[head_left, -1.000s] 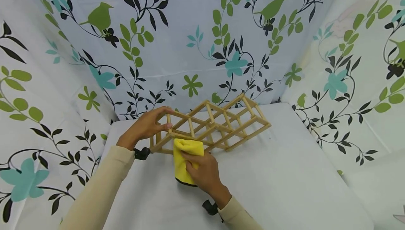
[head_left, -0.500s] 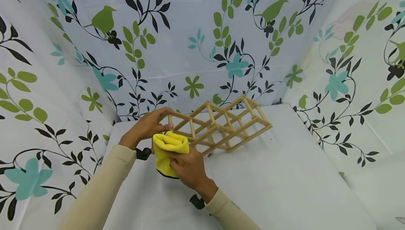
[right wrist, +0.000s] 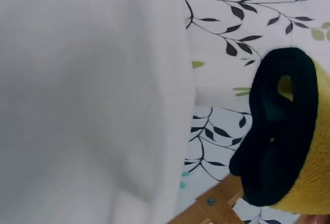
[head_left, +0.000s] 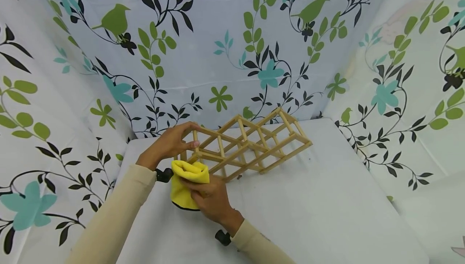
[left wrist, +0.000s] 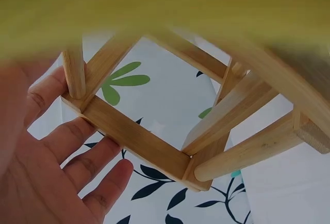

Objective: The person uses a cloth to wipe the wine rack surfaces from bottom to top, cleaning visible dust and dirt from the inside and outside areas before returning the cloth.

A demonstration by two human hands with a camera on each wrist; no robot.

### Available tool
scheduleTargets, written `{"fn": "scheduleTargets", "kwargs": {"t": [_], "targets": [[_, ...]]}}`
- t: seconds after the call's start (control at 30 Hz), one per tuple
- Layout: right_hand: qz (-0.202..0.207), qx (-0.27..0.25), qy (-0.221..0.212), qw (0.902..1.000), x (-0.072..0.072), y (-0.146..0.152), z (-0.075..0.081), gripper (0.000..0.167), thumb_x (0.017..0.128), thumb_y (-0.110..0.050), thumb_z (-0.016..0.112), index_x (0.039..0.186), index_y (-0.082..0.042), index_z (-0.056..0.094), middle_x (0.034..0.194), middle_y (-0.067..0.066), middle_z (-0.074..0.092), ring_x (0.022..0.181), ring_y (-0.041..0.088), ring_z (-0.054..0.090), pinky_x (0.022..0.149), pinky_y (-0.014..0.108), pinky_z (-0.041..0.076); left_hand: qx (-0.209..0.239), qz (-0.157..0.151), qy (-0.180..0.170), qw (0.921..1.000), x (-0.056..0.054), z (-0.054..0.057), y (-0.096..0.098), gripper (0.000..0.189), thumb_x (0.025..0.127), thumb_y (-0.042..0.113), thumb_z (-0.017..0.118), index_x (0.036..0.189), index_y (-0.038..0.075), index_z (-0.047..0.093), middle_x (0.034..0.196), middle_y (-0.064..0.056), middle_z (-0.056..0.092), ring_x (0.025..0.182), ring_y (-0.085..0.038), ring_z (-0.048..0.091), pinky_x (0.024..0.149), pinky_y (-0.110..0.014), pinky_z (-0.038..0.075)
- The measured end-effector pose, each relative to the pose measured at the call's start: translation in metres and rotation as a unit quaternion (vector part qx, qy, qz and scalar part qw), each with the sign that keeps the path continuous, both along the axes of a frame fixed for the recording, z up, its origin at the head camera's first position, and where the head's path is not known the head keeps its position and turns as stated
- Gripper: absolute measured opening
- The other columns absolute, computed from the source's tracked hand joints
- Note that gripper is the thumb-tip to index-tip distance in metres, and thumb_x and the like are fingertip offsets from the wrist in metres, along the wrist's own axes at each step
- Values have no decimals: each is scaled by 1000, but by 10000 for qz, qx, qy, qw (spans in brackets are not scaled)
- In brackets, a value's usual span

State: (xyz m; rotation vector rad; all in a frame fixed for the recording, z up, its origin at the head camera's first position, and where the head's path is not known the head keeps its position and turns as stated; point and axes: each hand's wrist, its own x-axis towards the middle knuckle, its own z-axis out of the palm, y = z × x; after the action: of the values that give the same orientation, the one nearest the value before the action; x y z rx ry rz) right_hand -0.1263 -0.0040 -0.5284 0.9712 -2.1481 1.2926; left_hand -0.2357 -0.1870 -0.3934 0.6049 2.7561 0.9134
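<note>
A wooden lattice rack [head_left: 248, 144] of crossed slats and round dowels stands near the back of the table in the head view. My left hand [head_left: 168, 144] grips its left end, thumb on the near side by a dowel. In the left wrist view, the fingers [left wrist: 87, 163] lie behind a short slat [left wrist: 136, 134]. My right hand [head_left: 215, 200] holds a folded yellow cloth [head_left: 181, 196] against the rack's lower left end. The cloth's dark edging [right wrist: 281, 136] shows in the right wrist view, while blurred yellow fabric [left wrist: 154, 7] covers the top of the left one.
A white-covered table [head_left: 312, 203] lies under the rack. Behind it hangs a curtain [head_left: 203, 62] printed with leaves, flowers and birds, and similar fabric lines both sides. Black wrist cameras [head_left: 223, 237] sit by both cuffs. A small dark speck [head_left: 239, 177] lies near the rack.
My right hand and the yellow cloth have moved left along the near side, from the rack's front slat to its left end. The left hand keeps its grip and the rack stays put.
</note>
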Motion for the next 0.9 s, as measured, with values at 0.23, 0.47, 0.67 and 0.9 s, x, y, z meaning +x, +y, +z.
{"fn": "scheduleTargets", "kwargs": {"t": [0.23, 0.47, 0.67, 0.9], "targets": [[-792, 1401, -2015, 9662, -2, 1, -22, 30, 95, -11, 73, 118, -28, 83, 114, -5, 81, 86, 3, 66, 65, 17, 49, -50, 19, -75, 10000, -1, -3, 2, 54, 102, 28, 74, 151, 16, 55, 164, -13, 50, 151, -46, 43, 119, -70, 38], [46, 1501, -1485, 9774, 1, 0, -16, 32, 102, -13, 70, 126, -32, 80, 123, -4, 77, 100, 5, 68, 81, 19, 55, -104, 28, -14, 9999, -2, 0, 0, 54, 102, 27, 74, 150, 15, 56, 162, -14, 51, 150, -46, 44, 118, -70, 38], [-911, 685, -3208, 9403, -1, 15, -39, 22, 98, -13, 73, 115, -23, 85, 98, -3, 82, 59, -3, 49, 51, 16, 41, -197, 60, -151, 9997, -4, 1, 6, 54, 101, 28, 75, 150, 16, 55, 164, -14, 49, 150, -46, 44, 118, -69, 39], [-1758, -497, -955, 9785, 8, 36, -38, 23, 91, -3, 78, 110, -14, 86, 108, 10, 81, 92, 17, 76, 78, 34, 65, -208, -13, -77, 9998, -4, 3, 5, 52, 101, 29, 76, 147, 15, 57, 164, -15, 49, 152, -46, 43, 119, -68, 38]]}}
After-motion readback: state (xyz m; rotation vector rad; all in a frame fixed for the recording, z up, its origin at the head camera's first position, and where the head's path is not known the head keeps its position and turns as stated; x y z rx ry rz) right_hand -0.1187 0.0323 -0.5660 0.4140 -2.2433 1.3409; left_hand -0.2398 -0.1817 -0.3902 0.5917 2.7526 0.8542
